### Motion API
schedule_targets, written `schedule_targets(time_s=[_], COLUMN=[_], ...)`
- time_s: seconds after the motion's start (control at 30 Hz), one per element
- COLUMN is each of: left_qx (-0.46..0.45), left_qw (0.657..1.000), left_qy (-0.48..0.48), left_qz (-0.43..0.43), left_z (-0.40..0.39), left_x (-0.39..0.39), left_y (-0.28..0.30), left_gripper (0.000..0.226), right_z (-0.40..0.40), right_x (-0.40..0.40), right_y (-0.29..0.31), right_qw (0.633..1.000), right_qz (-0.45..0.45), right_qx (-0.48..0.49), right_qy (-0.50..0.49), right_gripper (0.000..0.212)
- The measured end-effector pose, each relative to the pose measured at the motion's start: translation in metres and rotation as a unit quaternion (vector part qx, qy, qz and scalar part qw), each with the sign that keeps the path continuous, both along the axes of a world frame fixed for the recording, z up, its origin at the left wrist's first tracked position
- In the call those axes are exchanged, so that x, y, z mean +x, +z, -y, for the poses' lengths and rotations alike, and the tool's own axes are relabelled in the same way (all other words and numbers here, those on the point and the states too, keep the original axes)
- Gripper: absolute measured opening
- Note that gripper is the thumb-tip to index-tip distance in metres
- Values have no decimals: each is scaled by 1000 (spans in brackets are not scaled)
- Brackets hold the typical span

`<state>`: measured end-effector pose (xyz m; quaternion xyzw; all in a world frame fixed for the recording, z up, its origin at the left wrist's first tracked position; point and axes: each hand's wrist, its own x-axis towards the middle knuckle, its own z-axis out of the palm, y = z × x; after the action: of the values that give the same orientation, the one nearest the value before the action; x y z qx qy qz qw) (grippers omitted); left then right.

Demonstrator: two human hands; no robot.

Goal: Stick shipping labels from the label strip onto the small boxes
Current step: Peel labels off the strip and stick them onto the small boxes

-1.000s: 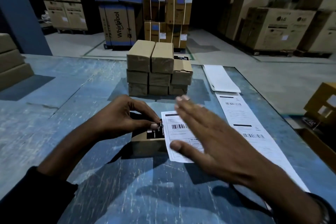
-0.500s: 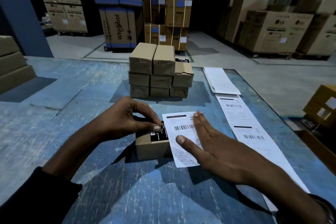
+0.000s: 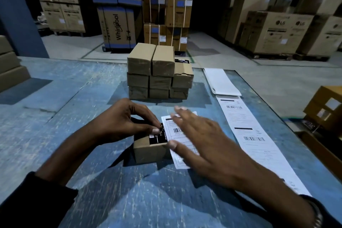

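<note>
A small brown box (image 3: pixel 148 152) with a black printed patch on top sits on the blue table (image 3: pixel 74 98) in front of me. My left hand (image 3: pixel 125 120) grips the box's top left edge with curled fingers and thumb. A white shipping label (image 3: pixel 177 146) lies over the box's right side, overhanging toward me. My right hand (image 3: pixel 199 135) lies flat on the label, fingers straight and spread, slightly blurred. The label strip (image 3: pixel 259 144) stretches along the table's right side, with barcoded labels on it.
A stack of several small brown boxes (image 3: pixel 159 72) stands behind the box I hold. A blank white sheet (image 3: pixel 220 81) lies at the strip's far end. Brown boxes (image 3: pixel 325 109) sit past the table's right edge. Large warehouse cartons (image 3: pixel 116 26) fill the background.
My right hand has slid back up across the label toward its far end, after sweeping nearer half a second ago. My left hand has kept its hold on the box.
</note>
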<state>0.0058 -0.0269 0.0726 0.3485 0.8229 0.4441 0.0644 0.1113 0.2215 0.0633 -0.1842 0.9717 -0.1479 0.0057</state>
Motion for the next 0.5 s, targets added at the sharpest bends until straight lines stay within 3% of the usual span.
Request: schedule_targets(time_s=[0.17,0.4,0.5], left_qx=[5,16,16], left_qw=[1000,1000,1000], left_qy=[-5,-3,-4], left_qz=[-1,4,1], left_z=[-1,-1,0], left_x=[-1,-1,-2], left_y=[-1,-3,-5], left_gripper=[10,11,13], right_z=[3,-17,-18], right_x=[-4,-1,-2], right_y=[-14,5,7], right_qw=[998,985,985], right_qz=[22,98,41], right_qx=[59,71,43], right_qy=[7,-126,-159], right_gripper=[77,104,110])
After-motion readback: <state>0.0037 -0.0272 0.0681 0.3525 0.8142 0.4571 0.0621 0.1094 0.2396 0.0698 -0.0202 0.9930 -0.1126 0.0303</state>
